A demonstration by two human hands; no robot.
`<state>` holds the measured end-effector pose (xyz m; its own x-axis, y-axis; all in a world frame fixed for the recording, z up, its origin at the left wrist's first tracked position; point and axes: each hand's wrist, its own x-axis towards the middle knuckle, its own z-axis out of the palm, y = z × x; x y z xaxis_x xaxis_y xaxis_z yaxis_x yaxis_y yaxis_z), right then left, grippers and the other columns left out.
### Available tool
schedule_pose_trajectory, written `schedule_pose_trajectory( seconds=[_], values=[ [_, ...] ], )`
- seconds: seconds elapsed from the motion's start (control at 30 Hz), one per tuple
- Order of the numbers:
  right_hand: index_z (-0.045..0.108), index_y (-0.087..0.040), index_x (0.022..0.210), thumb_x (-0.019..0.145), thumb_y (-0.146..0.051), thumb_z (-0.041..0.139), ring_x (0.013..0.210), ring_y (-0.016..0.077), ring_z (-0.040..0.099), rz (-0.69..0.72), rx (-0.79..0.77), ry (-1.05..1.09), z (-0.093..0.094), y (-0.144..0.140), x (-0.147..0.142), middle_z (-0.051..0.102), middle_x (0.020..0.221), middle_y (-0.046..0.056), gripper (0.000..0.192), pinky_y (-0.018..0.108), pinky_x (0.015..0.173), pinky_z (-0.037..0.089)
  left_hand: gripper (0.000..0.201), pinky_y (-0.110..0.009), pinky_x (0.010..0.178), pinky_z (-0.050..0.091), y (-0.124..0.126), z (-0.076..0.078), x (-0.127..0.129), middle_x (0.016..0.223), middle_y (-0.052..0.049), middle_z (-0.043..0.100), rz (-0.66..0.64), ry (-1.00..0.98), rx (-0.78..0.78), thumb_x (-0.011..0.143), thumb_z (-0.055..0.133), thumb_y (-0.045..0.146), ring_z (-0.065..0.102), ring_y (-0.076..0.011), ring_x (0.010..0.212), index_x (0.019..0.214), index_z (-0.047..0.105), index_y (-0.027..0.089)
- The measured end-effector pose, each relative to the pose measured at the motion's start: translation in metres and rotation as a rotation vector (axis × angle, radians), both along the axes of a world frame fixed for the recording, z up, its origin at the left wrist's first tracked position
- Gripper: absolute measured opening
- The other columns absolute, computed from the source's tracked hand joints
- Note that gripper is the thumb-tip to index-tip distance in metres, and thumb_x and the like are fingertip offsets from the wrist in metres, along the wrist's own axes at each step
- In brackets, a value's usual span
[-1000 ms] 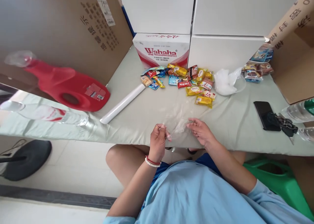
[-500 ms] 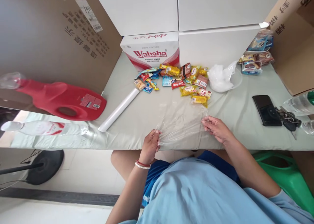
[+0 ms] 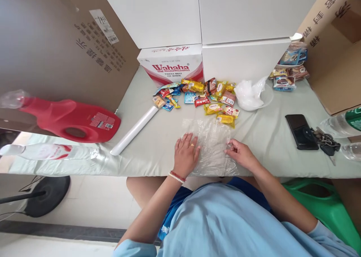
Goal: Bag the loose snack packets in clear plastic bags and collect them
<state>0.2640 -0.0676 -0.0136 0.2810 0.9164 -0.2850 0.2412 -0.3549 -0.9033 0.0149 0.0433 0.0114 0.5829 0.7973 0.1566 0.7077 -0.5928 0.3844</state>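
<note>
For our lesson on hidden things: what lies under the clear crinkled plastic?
The pale tablecloth shows through the clear crinkled plastic; whatever the left hand covers cannot be seen.

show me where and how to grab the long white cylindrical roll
Probably by the middle of the long white cylindrical roll, from above and its right, gripping across its width: it lies slantwise, its far end is by small colourful wrapped snacks, and the red plastic jug is on its left.
</note>
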Motion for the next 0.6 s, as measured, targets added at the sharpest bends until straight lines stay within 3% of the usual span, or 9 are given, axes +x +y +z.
schedule_pose_trajectory(
  seconds=[0.1, 0.17, 0.33, 0.43, 0.5, 0.6],
  values=[
    [0.066, -0.023, 0.112, 0.079, -0.046, 0.069, 0.062, 0.0153, 0.056, -0.017, -0.022, -0.059, -0.001, -0.012, 0.015, 0.064, 0.074, -0.003, 0.04, 0.028, 0.061, 0.043, 0.051, -0.066, 0.125, 0.015, 0.004, -0.029, 0.001, 0.165, -0.014, 0.041, 0.033, 0.182, -0.032, 0.105, 0.041, 0.038, 0.035, -0.0325, 0.154, 0.153, 0.05, 0.023],
    [0.067, -0.021, 0.108, 0.08, -0.048, 0.066, 0.062, 0.0158, 0.057, -0.036, -0.061, -0.102, -0.004, -0.025, 0.028, 0.065, 0.074, -0.002, 0.039, 0.029, 0.06, 0.043, 0.055, -0.068, 0.125, 0.013, 0.002, -0.039, -0.012, 0.168, -0.013, 0.035, 0.083, 0.254, -0.026, 0.107, 0.036, 0.04, 0.032, -0.0312, 0.156, 0.158, 0.042, 0.023],
    [0.071, -0.021, 0.097, 0.085, -0.05, 0.06, 0.07, 0.0202, 0.064, -0.077, -0.068, -0.218, -0.002, -0.034, 0.051, 0.071, 0.08, 0.004, 0.033, 0.033, 0.065, 0.05, 0.057, -0.066, 0.124, 0.022, 0.001, -0.035, -0.044, 0.169, -0.013, 0.033, 0.129, 0.28, 0.002, 0.109, 0.025, 0.041, 0.03, -0.03, 0.157, 0.161, 0.039, 0.023],
    [0.073, -0.022, 0.102, 0.092, -0.043, 0.055, 0.084, 0.024, 0.068, -0.069, 0.081, -0.441, 0.012, -0.001, 0.055, 0.074, 0.094, 0.008, 0.029, 0.038, 0.078, 0.054, 0.056, -0.067, 0.124, 0.022, 0.009, -0.033, -0.05, 0.167, -0.012, 0.037, 0.162, 0.311, 0.027, 0.109, 0.025, 0.041, 0.033, -0.0306, 0.156, 0.16, 0.041, 0.025],
    [0.072, -0.021, 0.116, 0.096, -0.04, 0.053, 0.102, 0.0278, 0.067, -0.013, 0.246, -0.624, 0.021, 0.035, 0.053, 0.073, 0.11, 0.011, 0.033, 0.043, 0.092, 0.054, 0.056, -0.068, 0.123, 0.022, 0.015, -0.035, -0.051, 0.167, -0.012, 0.038, 0.16, 0.349, 0.03, 0.108, 0.027, 0.042, 0.035, -0.031, 0.155, 0.159, 0.042, 0.025],
    [0.065, -0.018, 0.136, 0.098, -0.037, 0.053, 0.132, 0.0331, 0.054, 0.149, 0.407, -0.827, 0.021, 0.086, 0.048, 0.062, 0.141, 0.015, 0.044, 0.051, 0.114, 0.042, 0.056, -0.067, 0.123, 0.023, 0.019, -0.04, -0.052, 0.168, -0.013, 0.034, 0.138, 0.392, 0.047, 0.108, 0.029, 0.043, 0.034, -0.0311, 0.156, 0.159, 0.041, 0.024]
  ],
)
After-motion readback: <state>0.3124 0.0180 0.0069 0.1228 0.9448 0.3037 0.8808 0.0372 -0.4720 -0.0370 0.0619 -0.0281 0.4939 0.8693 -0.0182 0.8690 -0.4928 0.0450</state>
